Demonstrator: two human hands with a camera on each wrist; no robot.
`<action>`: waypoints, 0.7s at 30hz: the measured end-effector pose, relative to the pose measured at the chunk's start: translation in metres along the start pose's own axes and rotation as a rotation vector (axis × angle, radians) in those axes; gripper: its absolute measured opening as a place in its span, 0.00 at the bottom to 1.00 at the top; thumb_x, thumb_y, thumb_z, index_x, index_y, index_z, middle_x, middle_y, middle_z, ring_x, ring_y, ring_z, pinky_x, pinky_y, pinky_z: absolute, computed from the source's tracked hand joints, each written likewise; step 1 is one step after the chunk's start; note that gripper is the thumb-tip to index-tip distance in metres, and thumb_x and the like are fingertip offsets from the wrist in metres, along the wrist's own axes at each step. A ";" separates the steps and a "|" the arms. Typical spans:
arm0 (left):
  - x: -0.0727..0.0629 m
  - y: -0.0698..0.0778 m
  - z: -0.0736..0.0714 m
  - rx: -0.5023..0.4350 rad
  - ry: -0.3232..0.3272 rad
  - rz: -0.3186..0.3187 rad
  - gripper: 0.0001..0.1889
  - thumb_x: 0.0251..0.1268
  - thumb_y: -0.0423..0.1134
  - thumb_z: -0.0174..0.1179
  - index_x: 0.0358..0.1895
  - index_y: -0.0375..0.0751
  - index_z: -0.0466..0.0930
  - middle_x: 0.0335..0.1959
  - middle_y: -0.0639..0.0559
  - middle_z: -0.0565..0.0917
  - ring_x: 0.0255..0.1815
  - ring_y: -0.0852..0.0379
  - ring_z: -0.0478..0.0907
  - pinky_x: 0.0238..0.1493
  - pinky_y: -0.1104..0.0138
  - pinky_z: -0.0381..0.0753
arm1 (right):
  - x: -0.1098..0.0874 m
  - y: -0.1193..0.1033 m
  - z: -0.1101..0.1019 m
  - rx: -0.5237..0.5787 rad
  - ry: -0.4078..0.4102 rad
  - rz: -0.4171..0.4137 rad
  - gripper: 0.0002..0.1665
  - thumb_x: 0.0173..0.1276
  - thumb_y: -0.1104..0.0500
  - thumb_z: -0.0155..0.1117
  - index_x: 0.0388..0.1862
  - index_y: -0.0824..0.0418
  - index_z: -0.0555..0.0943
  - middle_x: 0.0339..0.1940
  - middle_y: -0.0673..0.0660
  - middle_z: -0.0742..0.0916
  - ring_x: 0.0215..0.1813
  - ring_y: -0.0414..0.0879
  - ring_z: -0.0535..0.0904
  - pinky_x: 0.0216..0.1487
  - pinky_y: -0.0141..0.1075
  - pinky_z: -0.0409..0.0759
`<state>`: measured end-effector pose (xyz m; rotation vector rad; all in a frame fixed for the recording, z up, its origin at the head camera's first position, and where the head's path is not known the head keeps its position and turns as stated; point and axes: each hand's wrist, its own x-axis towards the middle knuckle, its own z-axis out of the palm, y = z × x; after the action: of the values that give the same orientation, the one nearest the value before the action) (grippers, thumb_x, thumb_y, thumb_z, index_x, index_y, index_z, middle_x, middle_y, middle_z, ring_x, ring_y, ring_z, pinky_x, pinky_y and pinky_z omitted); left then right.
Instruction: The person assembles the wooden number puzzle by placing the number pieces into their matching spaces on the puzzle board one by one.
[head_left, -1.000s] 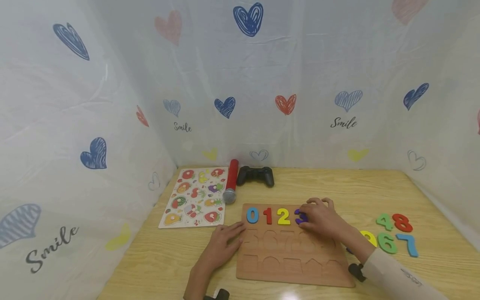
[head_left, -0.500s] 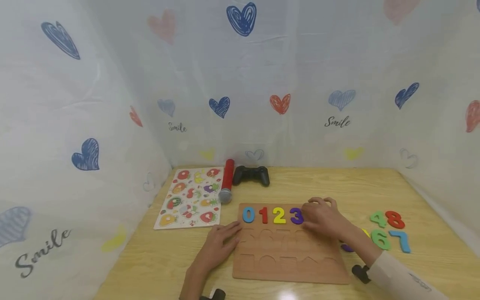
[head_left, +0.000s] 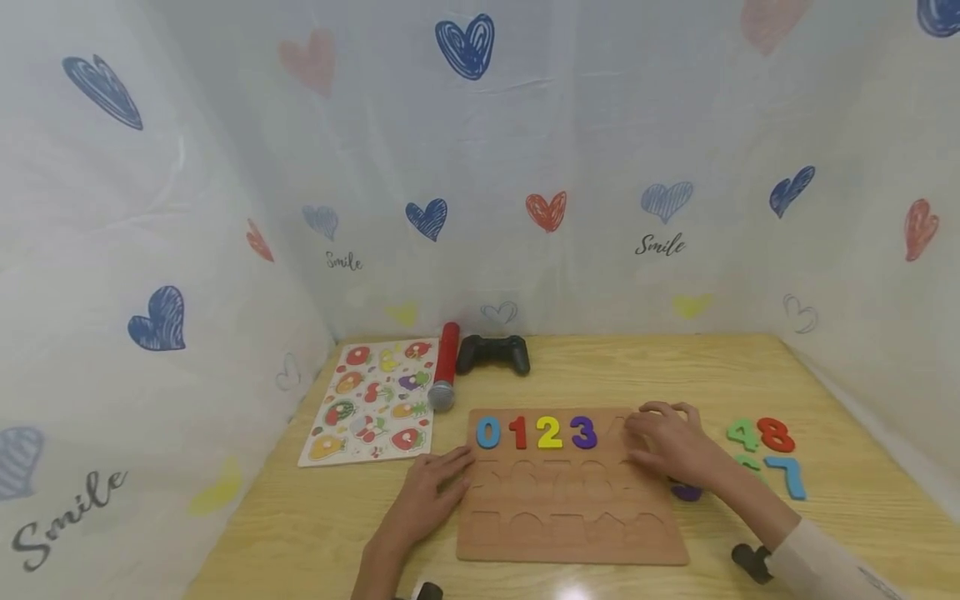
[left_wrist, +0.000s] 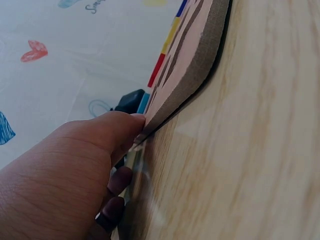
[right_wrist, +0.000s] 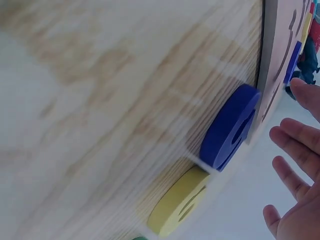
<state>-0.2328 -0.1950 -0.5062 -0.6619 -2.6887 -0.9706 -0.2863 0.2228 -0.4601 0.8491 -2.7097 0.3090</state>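
Observation:
A wooden number board (head_left: 570, 504) lies on the table, with a blue 0 (head_left: 481, 432), red 1 (head_left: 519, 432), yellow 2 (head_left: 551, 432) and purple 3 (head_left: 589, 434) along its top row. My left hand (head_left: 426, 492) touches the board's left edge; in the left wrist view the thumb (left_wrist: 127, 122) presses at its corner. Holding nothing, my right hand (head_left: 675, 440) hovers with spread fingers over the top right of the board, beside a bare recess. Under its wrist a purple number (head_left: 687, 492) is partly hidden. The right wrist view shows this number (right_wrist: 215, 130) beside a yellow number (right_wrist: 172, 207).
Right of the board lie a green 4 (head_left: 745, 434), a red 8 (head_left: 776, 435), a blue 7 (head_left: 793, 479) and a partly covered green number (head_left: 748, 461). Behind on the left are a fruit puzzle board (head_left: 352, 460), a red microphone (head_left: 447, 354) and a black game controller (head_left: 492, 354).
My right hand has let go of the purple 3, which now lies in the top row, and has moved right. The left hand stays at the board's edge. The head view has shifted slightly.

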 end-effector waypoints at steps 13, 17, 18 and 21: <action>0.001 -0.001 0.000 0.019 0.027 0.039 0.19 0.70 0.38 0.63 0.62 0.42 0.82 0.67 0.51 0.78 0.52 0.55 0.73 0.52 0.58 0.70 | -0.022 0.012 -0.006 0.002 0.000 0.014 0.22 0.60 0.49 0.76 0.51 0.57 0.86 0.51 0.53 0.87 0.61 0.60 0.73 0.56 0.68 0.57; 0.001 -0.003 0.001 0.023 0.031 0.044 0.19 0.69 0.38 0.64 0.62 0.42 0.82 0.66 0.51 0.78 0.53 0.54 0.73 0.53 0.57 0.70 | -0.025 0.012 -0.009 0.010 -0.011 0.029 0.23 0.60 0.47 0.76 0.52 0.55 0.85 0.51 0.52 0.87 0.62 0.60 0.73 0.56 0.69 0.57; 0.001 -0.003 0.001 0.022 0.031 0.042 0.19 0.69 0.39 0.64 0.62 0.42 0.82 0.66 0.51 0.78 0.53 0.54 0.73 0.53 0.57 0.70 | -0.026 0.012 -0.009 0.013 -0.013 0.031 0.24 0.60 0.46 0.76 0.52 0.55 0.85 0.51 0.52 0.87 0.62 0.61 0.73 0.56 0.68 0.57; 0.000 -0.003 0.002 0.024 0.033 0.031 0.19 0.70 0.40 0.63 0.62 0.44 0.82 0.66 0.52 0.78 0.52 0.56 0.72 0.52 0.58 0.71 | -0.030 0.013 -0.009 0.016 -0.006 0.032 0.25 0.59 0.46 0.76 0.52 0.56 0.85 0.51 0.54 0.87 0.61 0.61 0.73 0.56 0.68 0.57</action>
<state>-0.2347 -0.1956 -0.5091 -0.6750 -2.6491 -0.9321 -0.2687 0.2515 -0.4628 0.8137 -2.7322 0.3358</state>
